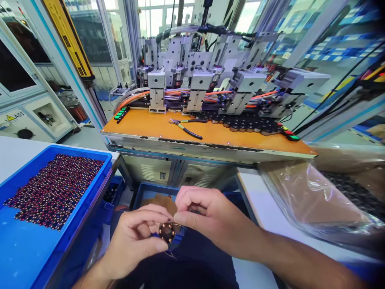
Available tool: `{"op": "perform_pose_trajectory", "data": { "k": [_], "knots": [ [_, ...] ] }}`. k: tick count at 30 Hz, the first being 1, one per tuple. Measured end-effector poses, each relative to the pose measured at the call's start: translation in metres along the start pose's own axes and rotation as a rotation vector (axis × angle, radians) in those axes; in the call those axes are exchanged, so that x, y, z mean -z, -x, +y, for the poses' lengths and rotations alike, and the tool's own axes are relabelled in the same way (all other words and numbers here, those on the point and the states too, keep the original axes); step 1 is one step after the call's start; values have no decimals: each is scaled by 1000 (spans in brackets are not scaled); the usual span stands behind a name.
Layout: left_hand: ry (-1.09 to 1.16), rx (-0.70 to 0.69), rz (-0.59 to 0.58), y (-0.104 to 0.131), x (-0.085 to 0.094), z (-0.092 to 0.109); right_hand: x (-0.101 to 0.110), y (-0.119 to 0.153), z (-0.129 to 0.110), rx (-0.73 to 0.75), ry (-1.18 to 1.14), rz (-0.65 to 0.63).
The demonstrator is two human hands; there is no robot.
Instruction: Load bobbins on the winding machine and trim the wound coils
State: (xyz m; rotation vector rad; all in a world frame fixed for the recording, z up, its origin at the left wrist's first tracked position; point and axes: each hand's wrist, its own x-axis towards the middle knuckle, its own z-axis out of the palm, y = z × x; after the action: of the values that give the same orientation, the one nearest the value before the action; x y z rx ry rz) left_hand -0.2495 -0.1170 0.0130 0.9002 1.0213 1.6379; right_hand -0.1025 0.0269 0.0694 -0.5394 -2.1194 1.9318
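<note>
A small round black motor stator (167, 233) with copper windings showing around its ring is held above my lap. My left hand (140, 235) grips it between thumb and fingers from the left side. At its upper right edge, my right hand (207, 216) has thumb and forefinger pinched together on a thin wire (177, 223) that runs from the stator. More fine wire ends stick out below and to the left. Cutting pliers (186, 126) with black and yellow handles lie on the orange bench ahead, apart from both hands.
A blue tray (33, 257) with many small dark-and-red parts stands at left. Beyond the orange bench top (135, 128) is a machine (200, 80) with several metal heads. Dark round parts (249, 123) line its right side. A plastic-lined box (300, 188) sits at right, a blue bin (150, 190) below.
</note>
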Motion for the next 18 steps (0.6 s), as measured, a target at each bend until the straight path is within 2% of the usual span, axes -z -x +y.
{"op": "perform_pose_trajectory", "data": {
  "k": [4,8,10,13,18],
  "knots": [
    [-59,-27,-12,0,-2,4,0,3,-7,-174,-61,-113],
    [-119,-19,8,2,-2,6,-1,1,-14,-199,81,-170],
    [-113,-3,2,3,-1,6,0,2,-15,-174,158,-187],
    [-35,38,-26,4,-1,2,0,5,-13,-49,243,-167],
    [58,62,-55,3,-1,-5,-1,13,-5,105,231,-117]
  ]
}}
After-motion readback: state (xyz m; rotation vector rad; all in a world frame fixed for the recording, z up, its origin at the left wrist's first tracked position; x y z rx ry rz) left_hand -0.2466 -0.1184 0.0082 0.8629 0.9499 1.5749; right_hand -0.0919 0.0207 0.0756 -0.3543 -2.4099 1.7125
